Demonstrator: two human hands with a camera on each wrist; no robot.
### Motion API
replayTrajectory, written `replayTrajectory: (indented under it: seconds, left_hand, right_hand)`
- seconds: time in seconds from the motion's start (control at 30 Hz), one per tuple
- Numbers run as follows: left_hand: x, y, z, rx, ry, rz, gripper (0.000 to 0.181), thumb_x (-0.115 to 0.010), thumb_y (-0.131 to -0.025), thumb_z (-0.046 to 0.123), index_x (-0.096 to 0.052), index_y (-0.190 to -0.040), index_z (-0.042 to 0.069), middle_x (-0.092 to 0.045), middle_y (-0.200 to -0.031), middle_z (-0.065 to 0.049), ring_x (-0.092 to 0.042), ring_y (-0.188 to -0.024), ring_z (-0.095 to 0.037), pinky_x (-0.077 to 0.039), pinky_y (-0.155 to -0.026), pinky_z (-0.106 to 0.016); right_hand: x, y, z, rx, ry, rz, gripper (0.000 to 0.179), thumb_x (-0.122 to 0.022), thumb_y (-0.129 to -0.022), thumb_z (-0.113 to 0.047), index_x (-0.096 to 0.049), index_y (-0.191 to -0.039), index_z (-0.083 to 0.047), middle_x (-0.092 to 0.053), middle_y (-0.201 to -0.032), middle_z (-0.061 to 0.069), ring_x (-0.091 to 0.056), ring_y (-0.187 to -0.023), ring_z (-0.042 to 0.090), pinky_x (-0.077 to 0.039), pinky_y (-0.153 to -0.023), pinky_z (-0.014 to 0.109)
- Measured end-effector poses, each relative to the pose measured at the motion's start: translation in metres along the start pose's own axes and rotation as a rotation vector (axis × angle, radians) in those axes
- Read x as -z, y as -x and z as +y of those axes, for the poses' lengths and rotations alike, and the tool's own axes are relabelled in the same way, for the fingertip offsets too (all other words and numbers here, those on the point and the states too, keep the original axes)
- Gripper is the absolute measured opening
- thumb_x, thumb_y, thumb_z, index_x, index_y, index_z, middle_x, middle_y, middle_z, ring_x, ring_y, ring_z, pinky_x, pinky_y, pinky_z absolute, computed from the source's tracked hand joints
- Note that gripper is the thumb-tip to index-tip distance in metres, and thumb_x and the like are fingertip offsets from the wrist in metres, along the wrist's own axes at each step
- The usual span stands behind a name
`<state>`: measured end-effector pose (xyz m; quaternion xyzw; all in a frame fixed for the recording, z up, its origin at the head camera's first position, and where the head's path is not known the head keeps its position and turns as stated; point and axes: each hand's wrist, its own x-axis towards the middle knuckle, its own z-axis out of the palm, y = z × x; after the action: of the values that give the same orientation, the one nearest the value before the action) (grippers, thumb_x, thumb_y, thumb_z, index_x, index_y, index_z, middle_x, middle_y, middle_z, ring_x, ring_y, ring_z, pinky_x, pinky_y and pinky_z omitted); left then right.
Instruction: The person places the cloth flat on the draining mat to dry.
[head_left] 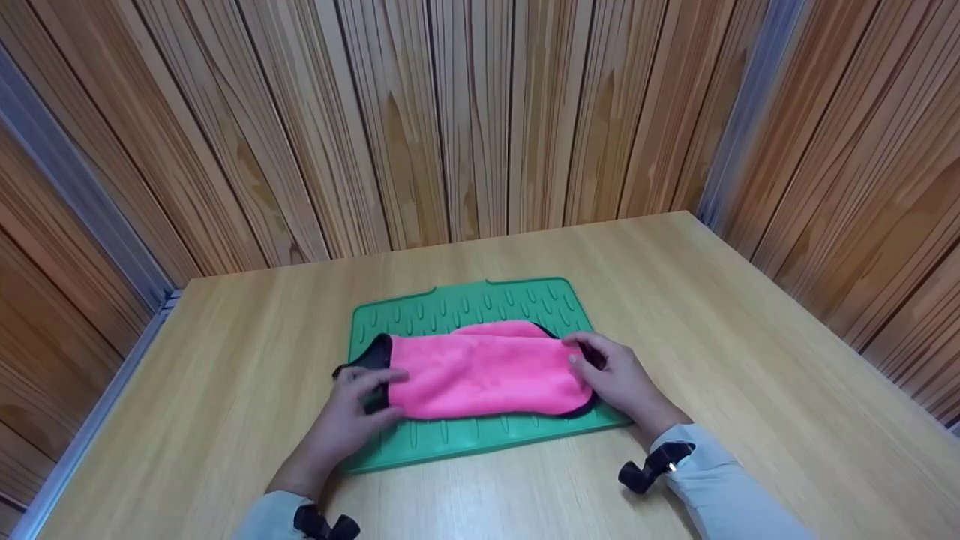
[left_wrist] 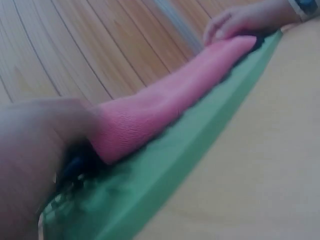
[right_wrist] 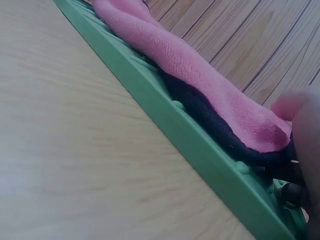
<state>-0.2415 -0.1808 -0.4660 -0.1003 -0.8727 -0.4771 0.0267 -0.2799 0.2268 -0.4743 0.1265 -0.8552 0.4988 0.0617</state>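
A folded pink fleece piece with black edging (head_left: 487, 375) lies across a green ribbed mat (head_left: 420, 446). My left hand (head_left: 356, 409) is at its left end, thumb and fingers apart, fingertips resting on the pink cloth beside a black part (head_left: 379, 352). At the opposite end my right hand (head_left: 619, 379) has its fingers bent over the top corner, with the thumb on the pink face. The left wrist view shows the right hand (left_wrist: 240, 25) holding the far end. Black trim (right_wrist: 200, 110) runs under the pink layer in the right wrist view.
The mat sits on a light wooden table (head_left: 697, 315). Wood-plank walls (head_left: 480, 112) with grey metal posts (head_left: 750, 112) stand behind and at both sides. Each wrist carries a black camera mount, such as the right one (head_left: 656, 465).
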Motion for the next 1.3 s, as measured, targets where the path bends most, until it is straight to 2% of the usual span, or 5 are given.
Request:
replayTrajectory:
  seconds: [0.2,0.47,0.83,1.0,1.3]
  left_hand:
    - [-0.001,0.000,-0.004,-0.019,-0.154,-0.062,0.051,-0.079,-0.088,0.012,-0.067,-0.121,0.048,-0.045,-0.137,-0.011,-0.040,-0.129,-0.035,-0.042,-0.105,-0.059]
    - [-0.006,0.000,0.001,-0.066,-0.256,0.047,0.039,-0.074,-0.093,0.018,-0.066,-0.121,0.044,-0.052,-0.123,-0.009,-0.048,-0.117,-0.031,-0.049,-0.096,-0.052]
    - [-0.007,0.001,0.014,-0.022,0.101,0.153,0.021,-0.061,-0.102,0.016,-0.064,-0.123,0.017,-0.060,-0.112,-0.004,-0.060,-0.102,-0.022,-0.056,-0.085,-0.034]
    - [-0.005,0.003,0.011,-0.032,0.065,0.101,0.020,-0.063,-0.101,0.016,-0.065,-0.121,0.017,-0.060,-0.093,-0.005,-0.054,-0.082,-0.022,-0.047,-0.070,-0.029]
    - [-0.007,0.006,0.009,0.060,-0.157,-0.112,0.029,-0.076,-0.090,0.042,-0.064,-0.116,0.045,-0.053,-0.133,-0.008,-0.040,-0.122,-0.034,-0.046,-0.093,-0.057]
  right_hand:
    - [0.001,0.002,-0.001,0.022,-0.011,-0.083,0.035,-0.070,-0.095,-0.014,-0.065,-0.129,-0.021,-0.062,-0.129,0.005,-0.054,-0.116,0.023,-0.046,-0.099,0.036]
    - [0.002,0.003,-0.001,0.063,-0.021,-0.071,0.029,-0.067,-0.098,-0.012,-0.068,-0.125,-0.021,-0.064,-0.124,0.004,-0.056,-0.108,0.022,-0.047,-0.091,0.024]
    - [0.003,0.001,-0.001,0.050,-0.070,0.053,0.024,-0.063,-0.101,-0.019,-0.068,-0.124,-0.020,-0.067,-0.112,0.003,-0.057,-0.107,0.018,-0.047,-0.089,0.019]
    - [0.003,0.002,0.000,0.062,-0.066,0.048,0.022,-0.065,-0.100,-0.017,-0.068,-0.122,-0.019,-0.051,-0.077,0.005,-0.050,-0.074,0.019,-0.042,-0.065,0.023]
    - [0.010,0.009,0.002,0.131,0.076,-0.165,0.034,-0.070,-0.096,-0.019,-0.063,-0.130,-0.022,-0.060,-0.099,0.003,-0.054,-0.094,0.022,-0.045,-0.081,0.027]
